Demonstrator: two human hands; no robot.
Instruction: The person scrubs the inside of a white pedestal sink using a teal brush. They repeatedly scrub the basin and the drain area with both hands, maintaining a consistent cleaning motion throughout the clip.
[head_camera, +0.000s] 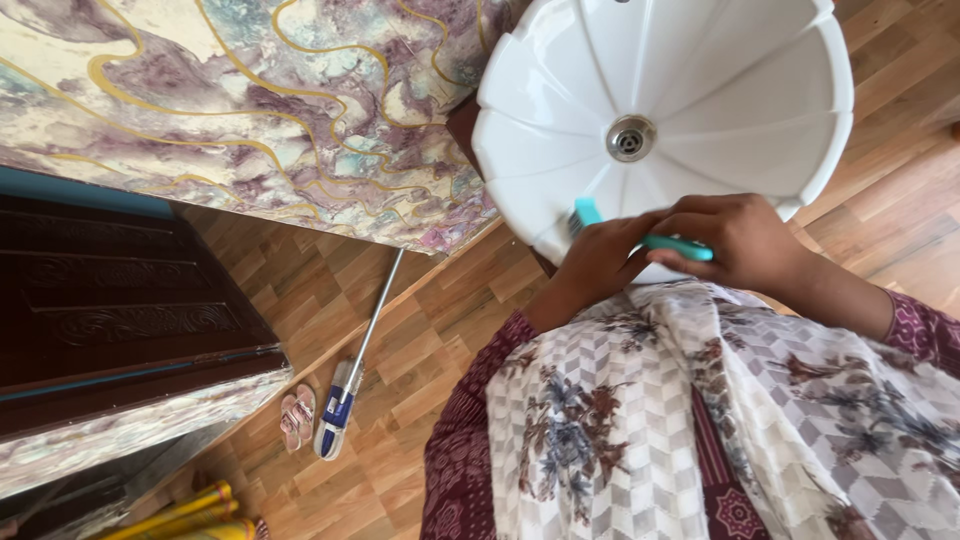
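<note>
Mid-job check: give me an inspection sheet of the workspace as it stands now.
Surface: white fluted basin, metal drain open.
Job's things: teal brush, bristle end on the basin's near rim.
Clutter: mop leaning at the wall; small pink sandals; yellow sticks.
Grippers: right hand grips the brush handle; left hand closed on the brush near its head.
Cables: nothing seen.
Surroundings: marbled purple wall, dark wooden door, wood-pattern floor.
</note>
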